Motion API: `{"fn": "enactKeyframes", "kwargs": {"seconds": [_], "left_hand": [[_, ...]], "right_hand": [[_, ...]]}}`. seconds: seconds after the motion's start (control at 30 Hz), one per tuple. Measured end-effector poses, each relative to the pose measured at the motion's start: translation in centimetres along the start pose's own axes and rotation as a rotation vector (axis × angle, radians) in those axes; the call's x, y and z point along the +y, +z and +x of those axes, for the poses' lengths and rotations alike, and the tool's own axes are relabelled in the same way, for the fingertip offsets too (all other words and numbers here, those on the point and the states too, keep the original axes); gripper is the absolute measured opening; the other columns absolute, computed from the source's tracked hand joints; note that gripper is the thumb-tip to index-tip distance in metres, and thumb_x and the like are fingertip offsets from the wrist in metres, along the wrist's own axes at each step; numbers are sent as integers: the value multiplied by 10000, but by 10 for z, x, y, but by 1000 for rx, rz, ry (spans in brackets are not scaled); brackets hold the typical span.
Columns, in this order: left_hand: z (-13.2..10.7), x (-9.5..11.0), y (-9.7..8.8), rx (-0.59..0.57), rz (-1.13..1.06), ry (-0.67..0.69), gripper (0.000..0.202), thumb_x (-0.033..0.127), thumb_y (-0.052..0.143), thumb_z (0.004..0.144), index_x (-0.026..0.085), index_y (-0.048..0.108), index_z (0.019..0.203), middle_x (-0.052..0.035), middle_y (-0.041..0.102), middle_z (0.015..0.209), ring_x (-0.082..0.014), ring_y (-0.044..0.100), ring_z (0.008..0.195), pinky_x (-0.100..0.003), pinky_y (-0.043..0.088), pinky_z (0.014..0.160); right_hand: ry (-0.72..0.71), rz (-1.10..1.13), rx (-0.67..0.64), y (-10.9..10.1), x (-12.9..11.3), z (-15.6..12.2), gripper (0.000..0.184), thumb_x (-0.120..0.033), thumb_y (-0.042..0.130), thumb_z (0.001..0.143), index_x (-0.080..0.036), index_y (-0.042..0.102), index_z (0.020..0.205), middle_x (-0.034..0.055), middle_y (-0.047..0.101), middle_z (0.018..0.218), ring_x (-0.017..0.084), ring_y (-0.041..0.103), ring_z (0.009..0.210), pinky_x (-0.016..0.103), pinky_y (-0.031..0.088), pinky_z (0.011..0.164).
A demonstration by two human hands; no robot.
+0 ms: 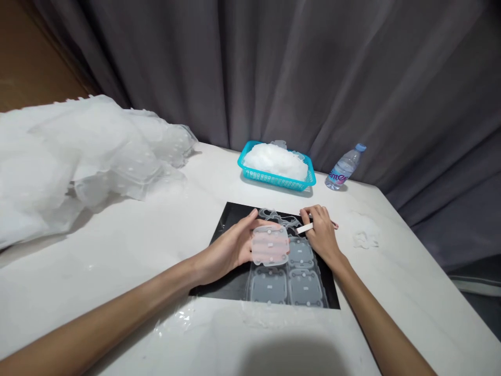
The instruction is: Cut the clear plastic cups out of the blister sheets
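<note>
My left hand [240,243] holds a translucent, rounded-square plastic piece [270,245], its fingers showing through from behind and its thumb raised at the upper edge. Below lies a clear plastic sheet [270,287] moulded with several similar rounded squares, on a black mat [235,284]. My right hand [321,230] is closed around a slim white tool [305,228] with a reddish far end; its exact kind is unclear. Between the hands, curly cut-off plastic scraps [279,218] rest at the mat's upper edge.
A turquoise basket [274,180] heaped with white translucent pieces [276,161] stands at the back, beside a water bottle [344,169]. A big pile of plastic sheets [86,156] covers the table's left side. A thin clear scrap [366,239] lies at right. Grey curtains [266,68] hang behind.
</note>
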State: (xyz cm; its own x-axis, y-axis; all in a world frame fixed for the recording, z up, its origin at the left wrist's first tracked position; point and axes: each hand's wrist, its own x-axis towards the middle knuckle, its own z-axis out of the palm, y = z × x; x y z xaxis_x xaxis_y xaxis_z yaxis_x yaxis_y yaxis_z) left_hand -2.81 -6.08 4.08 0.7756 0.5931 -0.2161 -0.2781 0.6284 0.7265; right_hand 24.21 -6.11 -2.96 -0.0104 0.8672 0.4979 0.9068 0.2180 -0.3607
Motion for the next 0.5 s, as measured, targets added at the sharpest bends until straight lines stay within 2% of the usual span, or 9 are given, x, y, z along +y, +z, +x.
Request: {"fn": "enactKeyframes", "kwargs": {"seconds": [0.27,0.5], "left_hand": [[1,2,-2,-36,-94,-47,786,680,383,1040,19,540,1435,-303,693,1319,-392,698,1224,-549,508,1095],[3,1,-6,-39,-114,-41,860,726,372,1019,3,507,1465,-309,685,1332,-395,676,1260,-554,477,1126]], "right_hand": [[54,53,3,1,7,0,348,-408,381,1101,-239,626,922,92,673,965,286,562,958,421,437,873],[68,65,-1,1,7,1,388,-433,372,1101,-237,627,883,85,678,929,274,563,933,415,433,867]]}}
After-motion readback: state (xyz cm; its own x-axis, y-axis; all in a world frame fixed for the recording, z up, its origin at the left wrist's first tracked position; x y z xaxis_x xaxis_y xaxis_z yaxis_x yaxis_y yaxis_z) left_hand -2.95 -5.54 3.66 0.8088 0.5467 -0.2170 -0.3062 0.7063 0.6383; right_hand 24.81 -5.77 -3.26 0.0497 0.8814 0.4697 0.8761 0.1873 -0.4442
